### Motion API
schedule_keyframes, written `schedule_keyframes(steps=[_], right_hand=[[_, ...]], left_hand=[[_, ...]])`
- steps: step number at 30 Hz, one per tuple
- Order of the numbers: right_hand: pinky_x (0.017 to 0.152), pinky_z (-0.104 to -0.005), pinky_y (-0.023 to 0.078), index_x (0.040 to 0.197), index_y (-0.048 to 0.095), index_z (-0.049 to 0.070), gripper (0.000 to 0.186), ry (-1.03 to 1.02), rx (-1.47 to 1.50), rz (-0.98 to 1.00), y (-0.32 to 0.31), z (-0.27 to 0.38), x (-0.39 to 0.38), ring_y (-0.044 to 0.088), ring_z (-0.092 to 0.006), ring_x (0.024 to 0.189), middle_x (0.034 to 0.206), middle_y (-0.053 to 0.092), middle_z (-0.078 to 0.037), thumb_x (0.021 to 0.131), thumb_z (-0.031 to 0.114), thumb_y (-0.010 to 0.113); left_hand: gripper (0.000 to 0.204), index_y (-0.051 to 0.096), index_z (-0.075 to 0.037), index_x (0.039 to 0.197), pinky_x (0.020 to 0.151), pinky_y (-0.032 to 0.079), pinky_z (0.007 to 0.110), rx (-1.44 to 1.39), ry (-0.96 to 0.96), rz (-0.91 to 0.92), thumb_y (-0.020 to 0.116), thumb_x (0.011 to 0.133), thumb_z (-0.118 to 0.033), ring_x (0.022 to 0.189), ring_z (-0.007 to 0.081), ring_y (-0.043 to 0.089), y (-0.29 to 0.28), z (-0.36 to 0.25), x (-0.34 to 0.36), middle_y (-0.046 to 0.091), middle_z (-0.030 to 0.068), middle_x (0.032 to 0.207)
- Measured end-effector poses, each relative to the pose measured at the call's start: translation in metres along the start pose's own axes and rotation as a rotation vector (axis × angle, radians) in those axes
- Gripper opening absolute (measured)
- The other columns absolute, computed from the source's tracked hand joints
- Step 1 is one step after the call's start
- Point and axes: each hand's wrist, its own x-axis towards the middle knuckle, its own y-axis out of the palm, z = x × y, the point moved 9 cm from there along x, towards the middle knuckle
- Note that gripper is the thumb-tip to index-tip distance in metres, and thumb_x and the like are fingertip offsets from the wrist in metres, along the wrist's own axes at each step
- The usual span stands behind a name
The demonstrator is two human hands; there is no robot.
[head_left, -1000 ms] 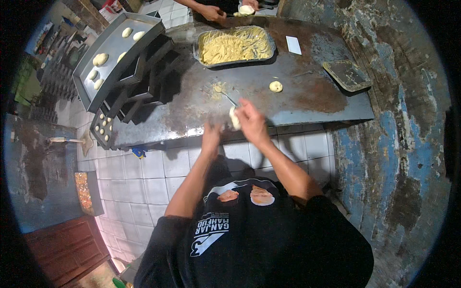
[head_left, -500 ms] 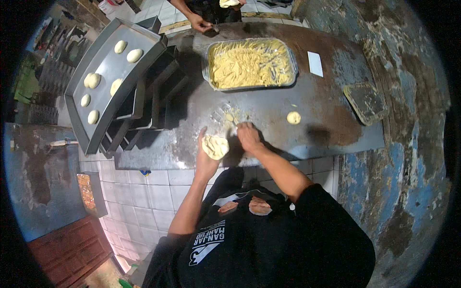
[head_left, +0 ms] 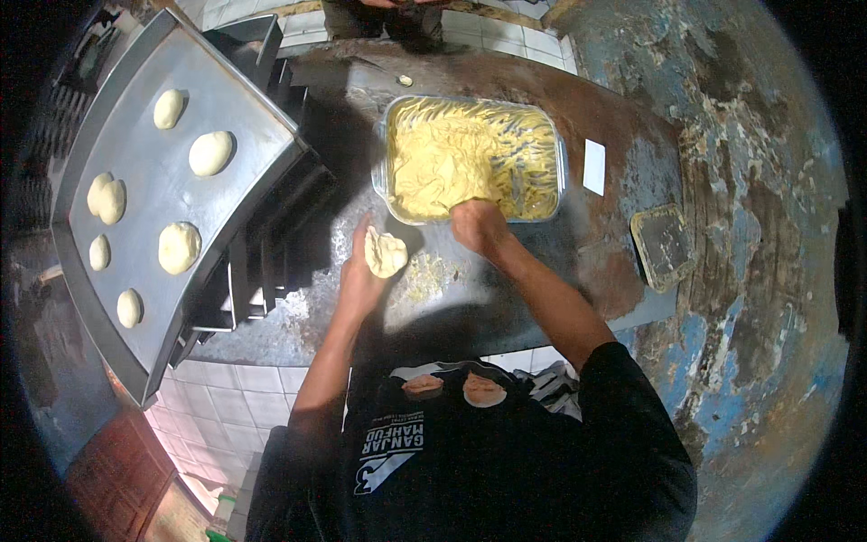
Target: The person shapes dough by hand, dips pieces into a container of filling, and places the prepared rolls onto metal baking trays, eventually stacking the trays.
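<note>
A flattened piece of pale dough (head_left: 386, 254) rests in my left hand (head_left: 358, 282), cupped by the palm and thumb above the table's near side. My right hand (head_left: 481, 226) is at the near edge of a rectangular tub (head_left: 561, 172) of creamy yellow filling (head_left: 440, 155). Its fingers are closed and point down into the filling. Whatever they grip is hidden by the hand. Crumbs and smears of filling (head_left: 424, 278) lie on the metal table between my hands.
At the left, a metal tray (head_left: 144, 244) with several dough balls (head_left: 210, 154) tops a stack of trays. A white card (head_left: 594, 167) and a dark, pale-rimmed lid-like piece (head_left: 662, 246) lie at the right. Another person (head_left: 384, 18) stands across the table.
My right hand has gone from the tabletop forward to the tub. The left still holds the dough. A small dough round at the right no longer shows. The other person's hand has left the table.
</note>
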Motion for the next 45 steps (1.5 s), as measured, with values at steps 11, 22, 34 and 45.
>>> schedule_keyframes(steps=[11, 22, 34, 45], right_hand=[[0.055, -0.0356, 0.05, 0.11, 0.072, 0.0, 0.022, 0.221, 0.928, 0.209, -0.026, 0.04, 0.004, 0.062, -0.0165, 0.059, 0.072, 0.066, -0.006, 0.095, 0.01, 0.06], [0.063, -0.0407, 0.054, 0.121, 0.066, -0.002, 0.029, 0.152, 0.293, -0.185, -0.037, 0.128, -0.141, 0.069, -0.0362, 0.074, 0.09, 0.065, -0.018, 0.094, 0.01, 0.065], [0.097, -0.0477, 0.05, 0.135, 0.055, 0.005, 0.042, 0.009, 0.463, -0.442, -0.106, 0.168, -0.245, 0.063, -0.042, 0.106, 0.12, 0.066, -0.022, 0.094, 0.001, 0.053], [0.098, -0.0357, 0.048, 0.134, 0.053, -0.002, 0.049, 0.449, 1.675, -0.635, -0.032, 0.14, -0.339, 0.061, -0.0208, 0.112, 0.123, 0.063, -0.012, 0.089, 0.008, 0.072]], left_hand=[[0.059, 0.049, -0.003, 0.131, 0.091, 0.055, 0.037, -0.007, -0.085, -0.114, 0.083, 0.084, -0.014, 0.107, 0.0259, 0.07, 0.0, 0.02, 0.044, 0.071, 0.0179, 0.115], [0.045, 0.047, -0.004, 0.13, 0.089, 0.053, 0.043, 0.127, -0.11, -0.165, 0.068, 0.093, -0.021, 0.105, 0.0392, 0.069, 0.02, 0.051, -0.018, 0.071, 0.023, 0.11], [0.075, 0.044, -0.006, 0.137, 0.09, 0.051, 0.036, 0.07, 0.048, 0.101, 0.088, 0.077, -0.014, 0.106, 0.0218, 0.063, 0.13, 0.004, -0.172, 0.063, 0.0046, 0.11], [0.038, 0.068, 0.0, 0.127, 0.111, 0.039, 0.04, 0.02, 0.541, -0.082, 0.06, 0.103, -0.028, 0.135, 0.0318, 0.054, 0.147, -0.073, -0.286, 0.069, 0.0195, 0.128]])
